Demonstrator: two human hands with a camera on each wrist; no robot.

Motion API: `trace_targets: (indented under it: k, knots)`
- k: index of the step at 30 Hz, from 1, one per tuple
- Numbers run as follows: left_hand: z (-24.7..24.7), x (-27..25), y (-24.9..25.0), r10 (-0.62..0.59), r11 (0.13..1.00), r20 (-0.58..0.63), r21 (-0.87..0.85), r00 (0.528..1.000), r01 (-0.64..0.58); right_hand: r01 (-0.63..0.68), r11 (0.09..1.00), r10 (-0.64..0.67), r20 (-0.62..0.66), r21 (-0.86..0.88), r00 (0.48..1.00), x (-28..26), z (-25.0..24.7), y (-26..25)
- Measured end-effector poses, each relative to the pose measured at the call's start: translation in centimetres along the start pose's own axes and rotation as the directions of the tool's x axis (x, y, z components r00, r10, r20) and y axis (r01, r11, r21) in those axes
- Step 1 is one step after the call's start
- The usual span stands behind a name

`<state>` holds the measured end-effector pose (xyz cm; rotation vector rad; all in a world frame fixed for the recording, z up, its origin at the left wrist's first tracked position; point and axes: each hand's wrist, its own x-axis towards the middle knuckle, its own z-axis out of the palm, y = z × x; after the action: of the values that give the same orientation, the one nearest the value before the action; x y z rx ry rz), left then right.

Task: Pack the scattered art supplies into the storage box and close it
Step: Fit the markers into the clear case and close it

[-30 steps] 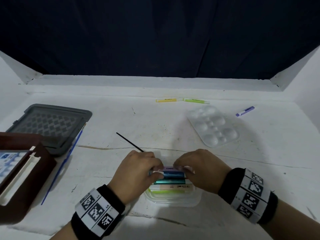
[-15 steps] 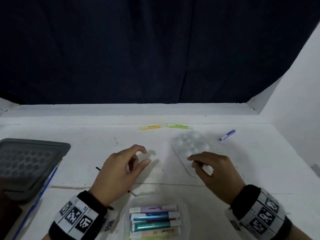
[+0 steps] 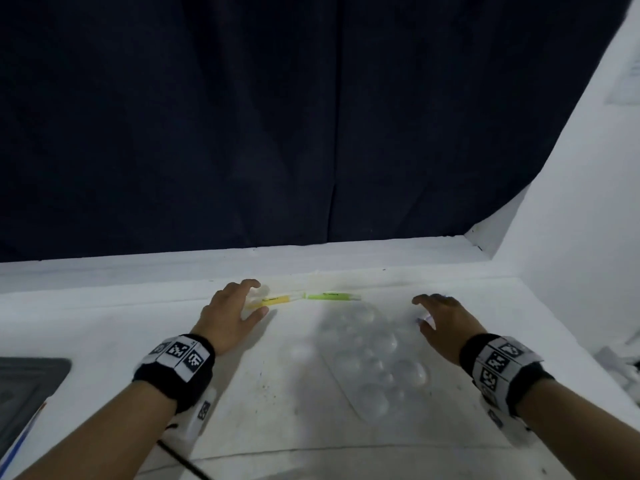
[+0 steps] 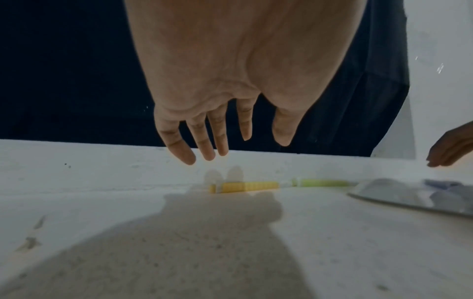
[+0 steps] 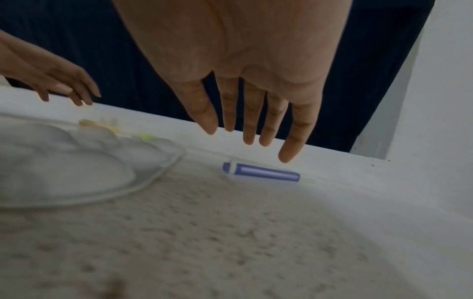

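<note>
Here, both spread, empty hands, left hand (image 3: 231, 311) and right hand (image 3: 446, 322), hover over likely light, rigid, slippery markers, a slim yellow plastic marker (image 4: 247, 186) and a short purple plastic marker (image 5: 263, 173), best pinched mid-barrel

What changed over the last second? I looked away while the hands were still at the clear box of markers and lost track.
Both hands let go of the markers in the box and reached toward the table's far edge. The left hand now hovers open over the yellow marker, the right hand open over the purple marker; neither is gripped yet. The yellow, green and purple markers and the clear palette have not moved.
</note>
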<state>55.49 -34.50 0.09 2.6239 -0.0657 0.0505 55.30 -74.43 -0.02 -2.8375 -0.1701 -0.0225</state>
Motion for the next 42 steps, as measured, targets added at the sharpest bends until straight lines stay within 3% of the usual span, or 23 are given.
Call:
trace_targets:
  k: [7, 9, 13, 17, 20, 23, 28, 32, 36, 42]
  knots:
    - [1.5, 3.3, -0.1, -0.078, 0.938, 0.184, 0.346, 0.98, 0.009, -0.025, 0.982, 0.064, 0.204, -0.186, 0.977, 2.4, 1.2, 2.1]
    - [1.9, 3.7, 0.0, -0.051, 0.903, 0.154, 0.429, 0.987, -0.02, -0.01, 0.964, 0.064, 0.194, -0.265, 0.979, 2.5, 1.4, 2.2]
    - [1.6, 3.8, -0.3, -0.025, 0.901, 0.116, 0.434, 0.993, -0.028, -0.01, 0.888, 0.084, 0.142, -0.459, 0.986, 2.1, 1.0, 1.2]
    - [0.8, 2.8, -0.7, -0.068, 0.916, 0.103, 0.402, 0.992, 0.021, -0.018, 0.873, 0.063, 0.076, -0.487, 0.995, 0.5, 0.4, -0.2]
    - [-0.4, 0.7, -0.2, -0.042, 0.948, 0.101, 0.317, 0.994, 0.007, -0.024, 0.931, 0.027, 0.003, -0.365, 1.0, -1.6, -0.4, -2.0]
    - [-2.0, -2.3, 0.7, 0.017, 0.979, 0.021, 0.202, 1.0, -0.021, 0.016, 0.989, -0.02, -0.025, -0.149, 0.999, -4.5, -1.1, -4.5]
    - [-5.2, -8.9, 2.3, 0.107, 0.994, -0.15, -0.011, 0.983, -0.11, 0.159, 0.975, -0.152, -0.059, 0.157, 0.987, -9.4, -2.4, -9.0]
    - [-7.0, -15.6, 3.4, 0.111, 0.968, -0.22, -0.195, 0.969, -0.156, 0.24, 0.868, -0.241, -0.053, 0.434, 0.969, -12.9, -3.4, -12.1]
    - [-6.8, -22.3, 3.3, 0.054, 0.934, -0.224, -0.333, 0.973, -0.128, 0.145, 0.696, -0.228, 0.025, 0.704, 0.973, -15.8, -3.1, -14.5]
    - [-5.0, -31.0, 1.7, -0.077, 0.853, -0.166, -0.521, 0.983, -0.021, 0.019, 0.448, -0.215, 0.087, 0.894, 0.973, -19.0, -1.8, -16.1]
